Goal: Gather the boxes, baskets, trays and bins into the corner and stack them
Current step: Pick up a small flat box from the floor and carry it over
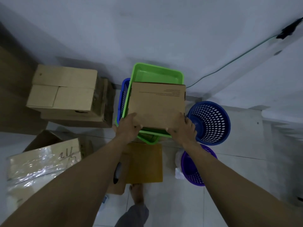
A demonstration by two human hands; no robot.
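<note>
Nearest me, a flat brown box (pixel 144 163) lies on the floor. Past it, my left hand (pixel 129 126) and right hand (pixel 183 130) curl round the near corners of the cardboard box (pixel 157 105), held over the green tray (pixel 157 74) in the corner. It covers only the tray's near part; released off-centre, I judge it could tip toward the blue bin (pixel 211 122).
</note>
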